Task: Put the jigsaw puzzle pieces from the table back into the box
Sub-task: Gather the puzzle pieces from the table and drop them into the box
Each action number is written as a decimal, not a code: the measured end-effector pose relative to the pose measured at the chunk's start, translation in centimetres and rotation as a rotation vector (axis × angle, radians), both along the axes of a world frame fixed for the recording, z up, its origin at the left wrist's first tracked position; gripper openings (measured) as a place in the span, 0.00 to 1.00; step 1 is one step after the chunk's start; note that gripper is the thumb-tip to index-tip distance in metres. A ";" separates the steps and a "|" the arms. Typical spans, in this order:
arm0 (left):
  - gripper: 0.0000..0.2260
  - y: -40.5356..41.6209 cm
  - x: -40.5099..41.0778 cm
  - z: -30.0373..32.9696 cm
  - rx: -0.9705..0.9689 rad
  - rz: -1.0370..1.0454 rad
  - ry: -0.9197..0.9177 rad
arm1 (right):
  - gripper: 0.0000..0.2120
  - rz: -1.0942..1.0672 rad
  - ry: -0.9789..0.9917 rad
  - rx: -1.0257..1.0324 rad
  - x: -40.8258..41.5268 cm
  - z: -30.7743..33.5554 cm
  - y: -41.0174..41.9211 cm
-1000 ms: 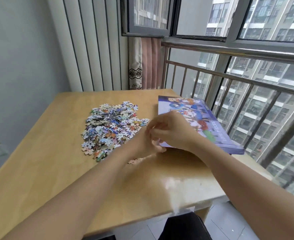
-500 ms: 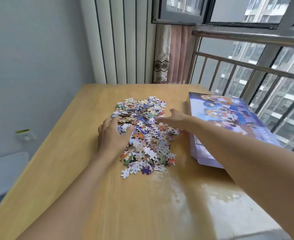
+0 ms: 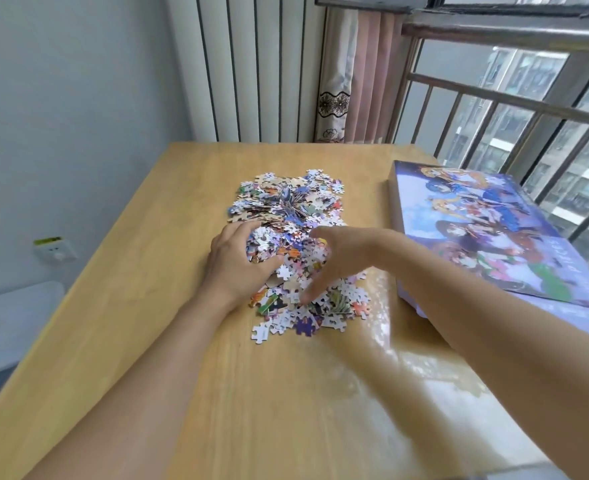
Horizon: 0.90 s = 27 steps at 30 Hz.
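Note:
A heap of colourful jigsaw puzzle pieces lies in the middle of the wooden table. My left hand rests on the heap's left side, fingers curled around a clump of pieces. My right hand hovers over the heap's right side, fingers spread and slightly blurred, touching pieces below. The purple puzzle box with a cartoon picture on its lid lies at the table's right edge, lid on top and slightly askew.
A metal railing and window run behind the box on the right. A pink curtain hangs at the far corner. A wall socket sits on the left wall, above a pale blue-grey object.
Both hands left the box and went to the heap. The left hand has curled into the pieces; the right hand has drawn back toward me over the heap's right side.

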<state>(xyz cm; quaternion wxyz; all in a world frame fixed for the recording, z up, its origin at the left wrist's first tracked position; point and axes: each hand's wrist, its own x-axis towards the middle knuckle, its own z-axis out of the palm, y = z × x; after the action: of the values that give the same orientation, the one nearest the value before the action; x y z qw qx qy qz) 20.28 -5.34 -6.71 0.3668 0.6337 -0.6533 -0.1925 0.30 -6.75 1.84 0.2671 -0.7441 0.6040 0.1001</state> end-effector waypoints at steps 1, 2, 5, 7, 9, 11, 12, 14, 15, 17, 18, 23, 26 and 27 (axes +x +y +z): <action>0.31 0.1 0.0 0.0 -0.003 0.001 0.002 | 0.64 0.029 0.062 -0.030 0.4 -0.2 0.4; 0.31 0.1 0.0 -0.1 -0.006 0.004 0.009 | 0.65 0.047 0.098 -0.069 0.7 -0.3 0.7; 0.30 0.1 0.0 -0.1 -0.023 0.017 0.014 | 0.62 0.036 0.052 -0.115 1.1 -0.7 1.0; 0.29 0.1 0.0 -0.2 -0.036 0.026 0.005 | 0.57 0.009 -0.032 -0.110 1.2 -0.8 0.9; 0.27 0.1 0.1 -0.3 -0.044 0.028 0.009 | 0.50 -0.006 -0.093 -0.131 1.3 -0.9 0.9; 0.26 0.0 0.1 -0.4 -0.049 0.030 0.018 | 0.43 -0.038 -0.145 -0.163 1.2 -1.0 1.0; 0.25 -0.1 0.1 -0.5 -0.055 0.031 0.019 | 0.41 -0.057 -0.170 -0.175 1.0 -1.1 1.0; 0.23 -0.3 0.1 -0.5 -0.072 0.030 0.033 | 0.38 -0.085 -0.222 -0.186 0.7 -1.3 1.1; 0.22 -0.3 0.1 -0.6 -0.080 0.029 0.048 | 0.37 -0.096 -0.255 -0.185 0.5 -1.4 1.2; 0.22 -0.5 0.2 -0.7 -0.090 0.025 0.080 | 0.33 -0.114 -0.314 -0.191 0.2 -1.5 1.2; 0.23 -0.5 0.2 -0.7 -0.091 0.023 0.098 | 0.31 -0.120 -0.340 -0.200 0.1 -1.5 1.1; 0.24 -0.6 0.3 -0.7 -0.094 0.017 0.140 | 0.27 -0.158 -0.478 -0.224 -0.4 -1.7 1.1; 0.18 -0.6 0.3 -0.7 -0.121 0.025 0.158 | 0.20 -0.238 -0.611 -0.223 -1.0 -1.8 1.1; 0.16 -0.6 0.3 -0.7 -0.129 0.030 0.163 | 0.18 -0.268 -0.668 -0.225 -1.3 -1.8 1.2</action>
<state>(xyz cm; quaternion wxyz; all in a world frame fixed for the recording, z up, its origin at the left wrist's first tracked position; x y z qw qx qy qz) 20.55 -5.94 -7.40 0.4616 0.6009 -0.6226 -0.1955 -0.95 -5.56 0.06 0.3766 -0.6748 0.5830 -0.2508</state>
